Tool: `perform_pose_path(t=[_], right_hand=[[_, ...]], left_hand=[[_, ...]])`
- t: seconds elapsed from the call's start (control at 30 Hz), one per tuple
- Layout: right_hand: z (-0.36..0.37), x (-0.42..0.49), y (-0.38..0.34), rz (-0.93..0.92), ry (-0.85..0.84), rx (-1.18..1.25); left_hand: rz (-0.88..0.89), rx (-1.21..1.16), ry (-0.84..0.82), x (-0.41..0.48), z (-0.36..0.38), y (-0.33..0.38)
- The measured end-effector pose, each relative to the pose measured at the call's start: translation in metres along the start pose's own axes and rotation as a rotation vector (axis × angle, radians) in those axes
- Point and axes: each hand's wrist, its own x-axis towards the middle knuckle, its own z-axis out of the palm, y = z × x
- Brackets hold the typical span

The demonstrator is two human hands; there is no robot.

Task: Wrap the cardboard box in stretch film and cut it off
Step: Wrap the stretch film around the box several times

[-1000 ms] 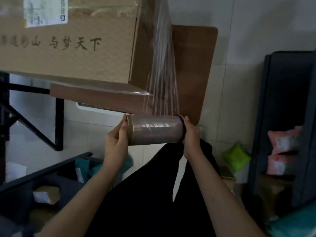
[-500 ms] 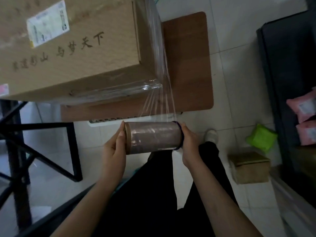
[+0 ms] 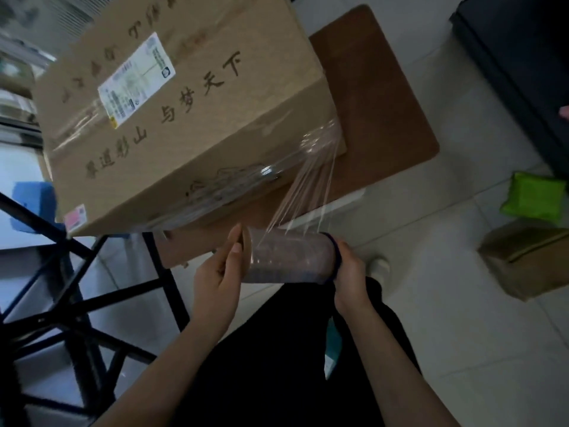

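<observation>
Roll (image 3: pixel 289 260) between left hand (image 3: pixel 215 282), right hand (image 3: pixel 351 272), box (image 3: pixel 184 118) top cropped

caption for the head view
Left hand and right hand hold a film roll, film stretched to the box.

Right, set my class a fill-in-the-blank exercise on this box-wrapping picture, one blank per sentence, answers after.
1. The left hand and the right hand hold the roll of stretch film by its two ____.
2. A sheet of film stretches from the ____ up to a corner of the cardboard box.
3. The white label is stuck on the cardboard ____.
4. On the floor to the right lies a bright ____ bag.
Missing words: ends; roll; box; green.
</observation>
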Motion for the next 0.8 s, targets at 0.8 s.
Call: perform_pose_path(t=[0.8], right_hand=[[0.147,-0.011,0.227,-0.213,0.252,0.47]], left_hand=[[0.362,0.169,-0.47,0.093,-0.166,-0.148]])
